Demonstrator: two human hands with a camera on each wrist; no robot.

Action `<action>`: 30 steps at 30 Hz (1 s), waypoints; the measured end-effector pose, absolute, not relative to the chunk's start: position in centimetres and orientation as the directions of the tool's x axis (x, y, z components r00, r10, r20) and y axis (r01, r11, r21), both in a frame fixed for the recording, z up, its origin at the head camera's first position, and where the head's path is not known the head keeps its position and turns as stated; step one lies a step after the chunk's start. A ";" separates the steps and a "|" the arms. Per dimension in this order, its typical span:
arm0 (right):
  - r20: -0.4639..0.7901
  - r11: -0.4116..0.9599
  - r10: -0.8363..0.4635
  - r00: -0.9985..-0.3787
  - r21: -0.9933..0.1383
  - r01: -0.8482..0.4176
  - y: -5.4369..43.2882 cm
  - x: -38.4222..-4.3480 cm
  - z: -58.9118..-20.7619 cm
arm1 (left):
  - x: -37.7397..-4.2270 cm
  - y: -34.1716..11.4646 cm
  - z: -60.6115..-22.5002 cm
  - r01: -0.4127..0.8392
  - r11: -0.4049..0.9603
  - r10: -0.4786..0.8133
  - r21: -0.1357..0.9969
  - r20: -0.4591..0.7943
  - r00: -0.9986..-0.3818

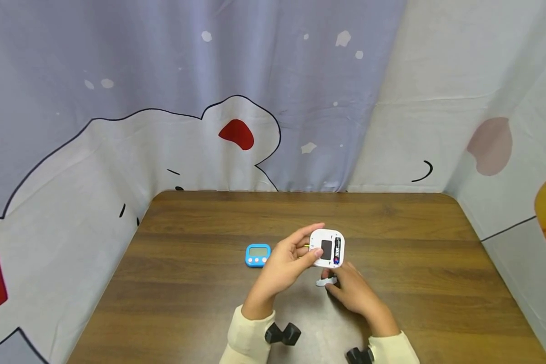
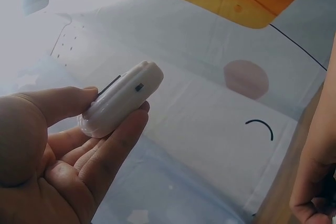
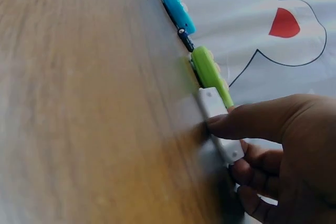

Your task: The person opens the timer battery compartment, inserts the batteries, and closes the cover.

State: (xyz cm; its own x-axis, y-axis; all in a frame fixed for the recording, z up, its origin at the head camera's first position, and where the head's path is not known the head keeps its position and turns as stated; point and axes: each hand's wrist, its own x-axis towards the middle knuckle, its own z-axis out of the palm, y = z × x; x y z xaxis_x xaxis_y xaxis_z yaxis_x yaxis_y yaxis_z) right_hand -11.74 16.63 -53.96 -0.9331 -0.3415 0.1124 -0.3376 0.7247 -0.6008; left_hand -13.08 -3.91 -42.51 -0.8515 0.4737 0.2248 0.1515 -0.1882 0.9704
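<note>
My left hand [image 1: 279, 265] holds up a white digital timer [image 2: 123, 100] with its back turned toward the head camera, thumb on the back and fingers beneath. A dark square [image 1: 326, 249] sits on that back, beside an uncovered slot holding a battery [image 1: 337, 251]. Low at the tabletop, my right hand [image 1: 355, 290] pinches a small white plastic cover [image 3: 212, 103] between thumb and fingers. In the right wrist view a green timer [image 3: 207, 66] lies beyond the cover; the left hand hides most of it from the head camera.
A blue digital timer [image 1: 257, 255] lies left of my hands on the wooden table [image 1: 186, 283]. Near it in the right wrist view is a small dark object [image 3: 184, 39]. A patterned curtain [image 1: 164, 146] hangs behind the table. Black devices [image 1: 283, 334] are strapped at both wrists.
</note>
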 end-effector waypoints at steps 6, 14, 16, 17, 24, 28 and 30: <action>0.081 0.702 -0.301 -0.950 -0.656 -0.279 16.9 -11.8 -54.0 | -13.1 -3.8 -42.4 0.156 -0.187 0.477 0.970 0.228 -0.849; 0.092 0.586 -0.237 -0.967 -0.780 -0.218 17.2 -11.7 -53.8 | -13.0 -3.9 -42.3 0.145 -0.189 0.477 0.971 0.220 -0.851; 0.101 0.555 -0.214 -0.972 -0.806 -0.206 17.2 -11.7 -53.6 | -13.0 -4.0 -42.3 0.143 -0.189 0.477 0.972 0.218 -0.851; 0.110 0.538 -0.203 -0.973 -0.818 -0.205 17.2 -11.7 -53.5 | -13.0 -4.0 -42.3 0.142 -0.189 0.476 0.972 0.217 -0.852; 0.182 0.308 -0.076 -0.980 -0.931 -0.197 17.0 -11.9 -52.3 | -13.1 -4.1 -42.3 0.145 -0.167 0.451 0.975 0.206 -0.868; 0.177 0.138 0.020 -0.984 -0.975 -0.172 17.1 -12.0 -51.6 | -12.9 -4.2 -41.9 0.138 -0.146 0.436 0.980 0.189 -0.880; 0.177 0.069 0.050 -0.983 -0.982 -0.173 17.1 -11.9 -51.2 | -12.7 -4.2 -41.5 0.135 -0.140 0.431 0.981 0.183 -0.884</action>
State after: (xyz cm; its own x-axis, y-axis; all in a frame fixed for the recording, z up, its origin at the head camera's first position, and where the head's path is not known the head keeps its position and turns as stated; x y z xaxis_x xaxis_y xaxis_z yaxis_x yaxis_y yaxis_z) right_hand -11.93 17.13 -51.23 -0.9830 0.0500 0.1768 -0.1732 0.0687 -0.9825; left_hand -12.72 -4.23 -41.48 -0.8836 0.4309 0.1833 0.1351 -0.1402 0.9809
